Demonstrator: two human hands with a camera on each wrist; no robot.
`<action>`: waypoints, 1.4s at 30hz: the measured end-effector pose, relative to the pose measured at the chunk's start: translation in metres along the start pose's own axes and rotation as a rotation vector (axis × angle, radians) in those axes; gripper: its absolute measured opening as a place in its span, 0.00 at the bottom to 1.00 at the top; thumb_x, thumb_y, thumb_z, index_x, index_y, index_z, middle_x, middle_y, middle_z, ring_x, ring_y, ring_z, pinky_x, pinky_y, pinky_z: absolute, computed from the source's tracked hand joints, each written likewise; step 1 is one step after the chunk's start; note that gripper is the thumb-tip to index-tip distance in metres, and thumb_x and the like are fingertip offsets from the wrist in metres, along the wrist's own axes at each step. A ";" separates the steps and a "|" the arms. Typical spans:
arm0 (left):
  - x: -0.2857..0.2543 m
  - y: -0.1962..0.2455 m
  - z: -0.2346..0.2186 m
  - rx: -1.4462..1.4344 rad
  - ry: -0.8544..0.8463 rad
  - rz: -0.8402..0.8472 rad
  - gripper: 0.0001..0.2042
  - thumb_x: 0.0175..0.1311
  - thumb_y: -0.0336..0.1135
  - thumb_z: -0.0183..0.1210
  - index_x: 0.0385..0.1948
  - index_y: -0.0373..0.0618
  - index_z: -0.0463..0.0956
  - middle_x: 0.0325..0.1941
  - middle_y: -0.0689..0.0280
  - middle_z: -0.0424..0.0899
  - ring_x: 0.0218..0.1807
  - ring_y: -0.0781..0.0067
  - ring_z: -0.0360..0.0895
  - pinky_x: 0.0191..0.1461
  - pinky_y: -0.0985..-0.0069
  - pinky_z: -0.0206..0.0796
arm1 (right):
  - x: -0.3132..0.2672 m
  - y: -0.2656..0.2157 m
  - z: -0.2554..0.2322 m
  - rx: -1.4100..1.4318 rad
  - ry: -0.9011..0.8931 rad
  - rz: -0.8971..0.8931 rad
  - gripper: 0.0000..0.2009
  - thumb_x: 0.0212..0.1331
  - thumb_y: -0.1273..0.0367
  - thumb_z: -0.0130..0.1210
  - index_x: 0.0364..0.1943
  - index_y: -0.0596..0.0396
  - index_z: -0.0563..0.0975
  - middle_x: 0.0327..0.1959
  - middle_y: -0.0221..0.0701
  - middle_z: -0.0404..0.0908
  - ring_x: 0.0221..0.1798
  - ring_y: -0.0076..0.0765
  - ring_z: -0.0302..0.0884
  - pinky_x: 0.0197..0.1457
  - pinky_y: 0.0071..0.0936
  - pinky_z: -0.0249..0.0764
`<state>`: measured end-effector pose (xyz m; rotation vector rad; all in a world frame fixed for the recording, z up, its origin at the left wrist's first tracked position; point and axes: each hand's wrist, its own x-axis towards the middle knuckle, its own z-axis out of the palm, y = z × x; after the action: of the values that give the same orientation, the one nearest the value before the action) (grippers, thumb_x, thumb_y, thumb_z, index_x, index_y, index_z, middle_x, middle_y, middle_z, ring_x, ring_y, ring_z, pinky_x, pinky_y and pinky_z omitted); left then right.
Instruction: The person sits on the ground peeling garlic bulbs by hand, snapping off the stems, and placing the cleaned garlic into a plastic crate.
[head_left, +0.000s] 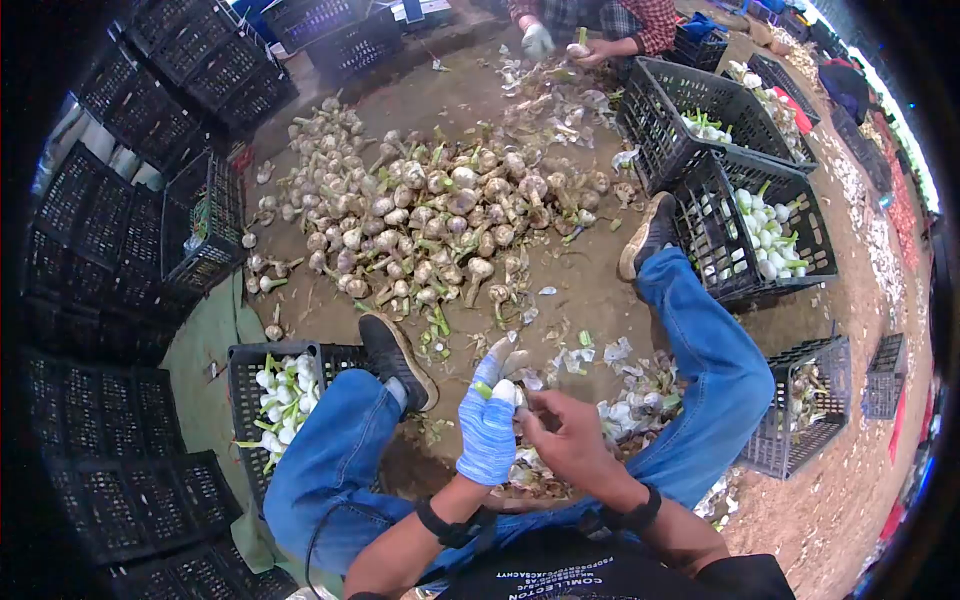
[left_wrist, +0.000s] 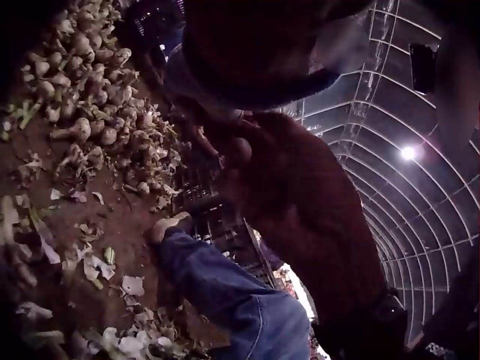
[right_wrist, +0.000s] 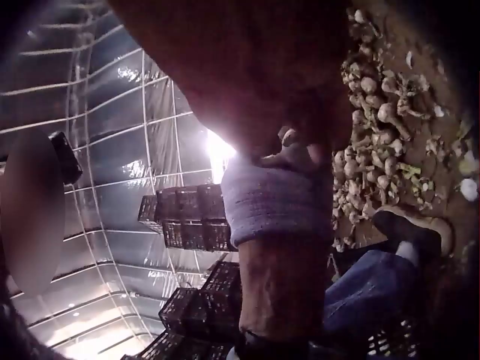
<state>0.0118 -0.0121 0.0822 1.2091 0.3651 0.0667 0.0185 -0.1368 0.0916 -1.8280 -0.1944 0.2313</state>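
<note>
In the head view my left hand [head_left: 487,425], in a blue knit glove, grips a white garlic bulb [head_left: 506,392] with a short green stem, held above my lap between my knees. My bare right hand [head_left: 560,435] is curled against the bulb's right side, its fingertips pinching at it. The right wrist view shows the glove's cuff [right_wrist: 277,202] close up, and the bulb is hidden there. A big pile of unpeeled garlic [head_left: 430,215] lies on the dirt floor ahead of my feet.
A black crate [head_left: 250,365] by my left leg holds cleaned white garlic, and so does another crate [head_left: 800,215] by my right foot. Garlic skins [head_left: 610,405] litter the ground under my hands. Empty crates [head_left: 110,230] are stacked on the left. Another person [head_left: 590,25] sits beyond the pile.
</note>
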 end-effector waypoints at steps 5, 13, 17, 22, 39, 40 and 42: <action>-0.002 -0.006 -0.003 0.010 -0.012 -0.005 0.28 0.66 0.45 0.50 0.65 0.39 0.64 0.55 0.57 0.79 0.40 0.82 0.75 0.43 0.84 0.69 | 0.000 0.010 -0.001 0.012 -0.021 0.120 0.09 0.58 0.71 0.59 0.39 0.63 0.79 0.27 0.37 0.81 0.29 0.23 0.76 0.32 0.24 0.72; 0.001 0.001 -0.002 0.063 -0.011 0.009 0.29 0.67 0.48 0.49 0.65 0.39 0.64 0.55 0.56 0.79 0.43 0.80 0.75 0.45 0.83 0.69 | -0.003 0.005 -0.002 0.123 -0.004 0.198 0.08 0.60 0.72 0.58 0.40 0.63 0.78 0.28 0.32 0.82 0.31 0.19 0.77 0.32 0.21 0.73; -0.001 -0.007 0.000 0.104 -0.001 0.049 0.29 0.66 0.49 0.51 0.64 0.39 0.64 0.55 0.57 0.79 0.43 0.78 0.75 0.45 0.82 0.69 | -0.004 0.001 -0.004 -0.103 0.000 0.063 0.08 0.60 0.73 0.58 0.41 0.62 0.78 0.30 0.36 0.83 0.31 0.22 0.79 0.33 0.22 0.74; -0.003 -0.005 -0.004 0.064 -0.023 0.035 0.31 0.64 0.50 0.53 0.64 0.38 0.65 0.55 0.56 0.79 0.46 0.76 0.76 0.48 0.80 0.71 | -0.005 0.011 -0.001 -0.175 0.020 -0.046 0.08 0.58 0.72 0.59 0.39 0.61 0.78 0.28 0.41 0.81 0.29 0.30 0.81 0.31 0.28 0.74; 0.024 0.030 -0.045 -0.802 -0.241 -0.150 0.38 0.49 0.38 0.54 0.68 0.39 0.57 0.72 0.45 0.58 0.72 0.44 0.56 0.77 0.50 0.40 | 0.015 0.032 -0.011 0.132 -0.205 0.357 0.14 0.60 0.67 0.53 0.43 0.65 0.76 0.26 0.31 0.79 0.26 0.22 0.77 0.30 0.24 0.71; 0.024 0.028 -0.049 -0.742 -0.243 -0.127 0.39 0.49 0.39 0.54 0.68 0.38 0.57 0.71 0.44 0.58 0.72 0.44 0.56 0.77 0.50 0.40 | 0.017 0.016 -0.007 0.212 -0.212 0.386 0.14 0.60 0.65 0.55 0.41 0.64 0.76 0.25 0.29 0.78 0.26 0.22 0.76 0.30 0.24 0.70; 0.025 0.022 -0.046 -0.661 -0.274 -0.040 0.40 0.49 0.40 0.56 0.68 0.36 0.55 0.70 0.43 0.60 0.71 0.46 0.58 0.77 0.53 0.42 | 0.019 -0.003 0.003 0.204 -0.232 0.247 0.13 0.62 0.63 0.56 0.32 0.63 0.76 0.21 0.33 0.76 0.22 0.30 0.74 0.28 0.29 0.69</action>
<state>0.0242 0.0432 0.0829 0.5452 0.1065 -0.0140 0.0356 -0.1281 0.0931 -1.6175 -0.1011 0.6159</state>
